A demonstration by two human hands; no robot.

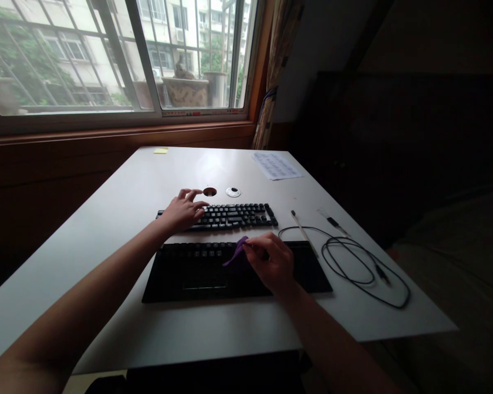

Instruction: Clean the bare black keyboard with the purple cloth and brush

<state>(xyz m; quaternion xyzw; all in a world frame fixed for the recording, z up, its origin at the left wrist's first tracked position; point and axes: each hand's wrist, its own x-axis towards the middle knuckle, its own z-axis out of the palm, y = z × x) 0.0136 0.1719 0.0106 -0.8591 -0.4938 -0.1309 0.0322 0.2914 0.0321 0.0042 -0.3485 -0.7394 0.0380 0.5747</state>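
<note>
My left hand (183,211) is over the left end of a black keyboard (234,215), fingers apart and holding nothing visible. Whether its fingertips touch the keys I cannot tell. Between the fingers of my right hand (273,257) a small purple cloth (237,253) is pinched. The cloth hangs over a wide, flat black panel (168,284), which lies just in front of the keyboard. Rows of dark keycaps (201,249) show along the panel's back left part. My right hand hides some of the panel's middle.
A thin brush-like stick (299,225) and a coiled black cable (370,279) lie to the right on the white table (107,235). Near them is a small wire tool (332,221). Papers (277,166), a yellow note (161,150), a table hole (210,192) and a round cover (233,192) are farther back.
</note>
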